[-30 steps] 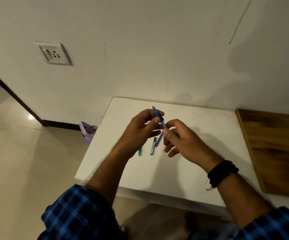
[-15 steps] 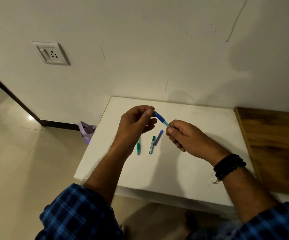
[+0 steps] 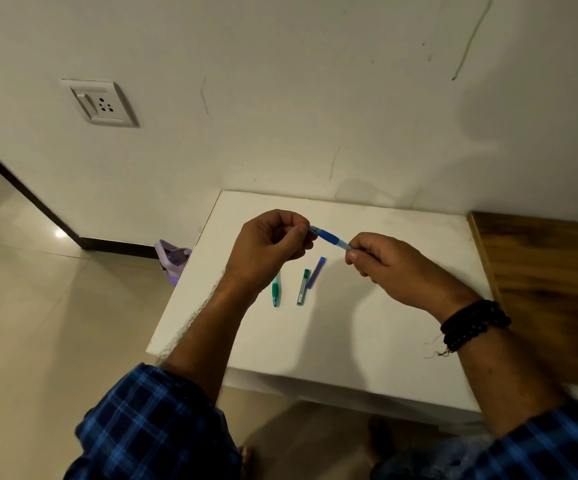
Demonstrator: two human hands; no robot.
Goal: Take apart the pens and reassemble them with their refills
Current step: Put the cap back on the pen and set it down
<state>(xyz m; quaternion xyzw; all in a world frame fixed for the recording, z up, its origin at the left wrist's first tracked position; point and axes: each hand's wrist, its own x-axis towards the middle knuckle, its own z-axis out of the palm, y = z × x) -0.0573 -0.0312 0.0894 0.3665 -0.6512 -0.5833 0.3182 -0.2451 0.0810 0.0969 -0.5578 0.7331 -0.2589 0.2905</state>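
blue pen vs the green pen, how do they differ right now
Colour: the blue pen is blue, the green pen teal green.
Support: the blue pen is held above the table, its ends pinched by the left hand and right hand; the green pen lies on the table, held by neither.
Direction: the blue pen spans sideways between the hands; the green pen points toward the person.
Both are slim pens.

Matt white table [image 3: 367, 341], translucent plastic blue pen [image 3: 329, 234]

held pen [image 3: 329, 234] between left hand [image 3: 267, 247], right hand [image 3: 391, 268] | table [image 3: 350, 341] below, left-to-right: loose pen [image 3: 275, 292], refill case [image 3: 303, 287], second case [image 3: 316, 273]
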